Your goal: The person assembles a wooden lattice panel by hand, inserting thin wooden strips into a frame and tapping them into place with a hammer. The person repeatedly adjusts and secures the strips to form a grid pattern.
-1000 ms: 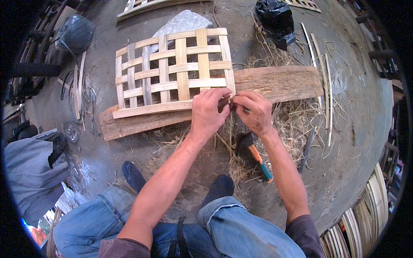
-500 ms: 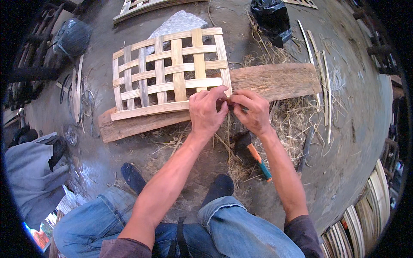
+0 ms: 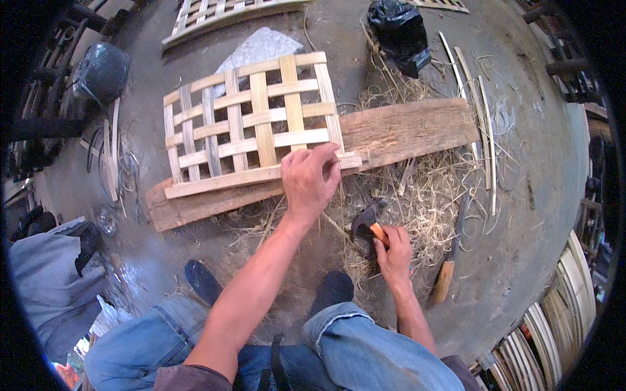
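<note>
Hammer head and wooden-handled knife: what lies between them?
In the head view, the right hand, which grips the hammer, and a tangle of pale shavings lie between.

I can make out no writing or numbers here. No label or sign is legible to me.

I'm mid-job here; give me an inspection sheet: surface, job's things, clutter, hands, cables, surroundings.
Surface: grey floor, strewn with shavings right of centre.
Job's things: woven lattice partly over a board; hammer nearer the person.
Clutter: knife and loose strips at right; black bag beyond the board.
Hands: left hand on the lattice's near right corner; right hand gripping the hammer's orange handle.
Cables: dark loops at left; cannot tell if cable.
Surroundings: cloth at left; stacked slats lower right.
</note>
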Available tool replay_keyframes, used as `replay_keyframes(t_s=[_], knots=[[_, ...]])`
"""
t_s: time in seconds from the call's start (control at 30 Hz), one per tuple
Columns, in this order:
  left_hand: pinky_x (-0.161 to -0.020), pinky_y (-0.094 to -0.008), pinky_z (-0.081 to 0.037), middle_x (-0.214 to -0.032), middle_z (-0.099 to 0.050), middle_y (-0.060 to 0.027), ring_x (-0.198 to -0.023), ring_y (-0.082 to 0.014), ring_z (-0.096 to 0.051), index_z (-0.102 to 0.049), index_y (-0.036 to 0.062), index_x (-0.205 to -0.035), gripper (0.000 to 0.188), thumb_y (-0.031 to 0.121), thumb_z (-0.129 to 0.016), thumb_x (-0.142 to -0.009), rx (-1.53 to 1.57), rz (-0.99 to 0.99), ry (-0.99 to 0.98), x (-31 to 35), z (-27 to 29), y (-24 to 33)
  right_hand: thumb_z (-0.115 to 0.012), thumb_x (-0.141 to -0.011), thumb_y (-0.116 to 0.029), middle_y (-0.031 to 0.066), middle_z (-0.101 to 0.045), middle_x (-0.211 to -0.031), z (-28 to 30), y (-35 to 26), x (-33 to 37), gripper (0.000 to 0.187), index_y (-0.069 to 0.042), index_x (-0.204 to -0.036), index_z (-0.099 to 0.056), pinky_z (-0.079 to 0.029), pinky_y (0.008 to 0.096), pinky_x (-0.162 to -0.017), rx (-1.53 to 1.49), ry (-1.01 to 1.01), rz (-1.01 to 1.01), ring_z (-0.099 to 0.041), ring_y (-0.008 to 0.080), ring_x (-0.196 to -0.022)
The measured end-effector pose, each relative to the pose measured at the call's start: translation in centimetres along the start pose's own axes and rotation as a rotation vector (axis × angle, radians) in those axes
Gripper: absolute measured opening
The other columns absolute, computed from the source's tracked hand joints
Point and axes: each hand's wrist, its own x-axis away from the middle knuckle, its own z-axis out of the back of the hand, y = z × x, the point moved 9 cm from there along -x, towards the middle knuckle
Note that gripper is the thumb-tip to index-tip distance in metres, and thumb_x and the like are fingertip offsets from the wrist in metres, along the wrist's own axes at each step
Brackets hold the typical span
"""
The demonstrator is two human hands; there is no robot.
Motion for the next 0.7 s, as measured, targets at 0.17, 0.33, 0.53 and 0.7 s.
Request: replay_keyframes(t_s=[0.17,0.33,0.53,0.7], knots=[[-0.086,-0.0371,-0.041,-0.081,-0.069,0.0035,-0.083,-0.0183,-0.062,-0.065,0.0166,-0.112,0.038,0.01,-0.075,-0.076,-0.011,0.008,-0.002,0.0,0.1,0.2,-0.06,-0.096,-0.017,0.0184,-0.062,-0.096,2.5,-1.1,-0.3,0.026,-0.001,-0.117,-0.06,-0.05,0.0424,-0.072,-0.219,0.11,-0.005,-0.063,0.0348,-0.082],[-0.085,-0.038,-0.042,-0.08,-0.068,0.0035,-0.082,-0.0189,-0.063,-0.063,0.0168,-0.111,0.038,0.011,-0.076,-0.076,-0.012,-0.003,0.01,0.2,0.0,-0.2,-0.05,-0.104,-0.026,0.0222,-0.065,-0.091,2.8,-3.8,-5.7,0.031,-0.002,-0.122,-0.058,-0.05,0.0453,-0.066,-0.272,-0.124,-0.043,-0.065,0.04,-0.078],[-0.08,-0.0383,-0.045,-0.08,-0.068,0.0027,-0.079,-0.0212,-0.063,-0.065,0.0168,-0.111,0.041,0.01,-0.076,-0.072,-0.008,-0.032,0.038,-0.2,0.1,0.0,-0.049,-0.105,-0.027,0.0231,-0.065,-0.087,1.6,-7.9,-9.8,0.03,-0.003,-0.121,-0.056,-0.049,0.0504,-0.065,-0.269,-0.182,0.063,-0.064,0.0449,-0.078],[-0.084,-0.0383,-0.042,-0.08,-0.068,0.0021,-0.082,-0.0202,-0.063,-0.062,0.0168,-0.113,0.043,0.01,-0.078,-0.073,-0.045,-0.03,0.018,0.1,0.0,-0.2,-0.048,-0.105,-0.028,0.0239,-0.064,-0.086,1.2,-8.7,-9.6,0.029,-0.002,-0.115,-0.052,-0.049,0.0517,-0.064,-0.268,-0.081,0.19,-0.064,0.0456,-0.078]])
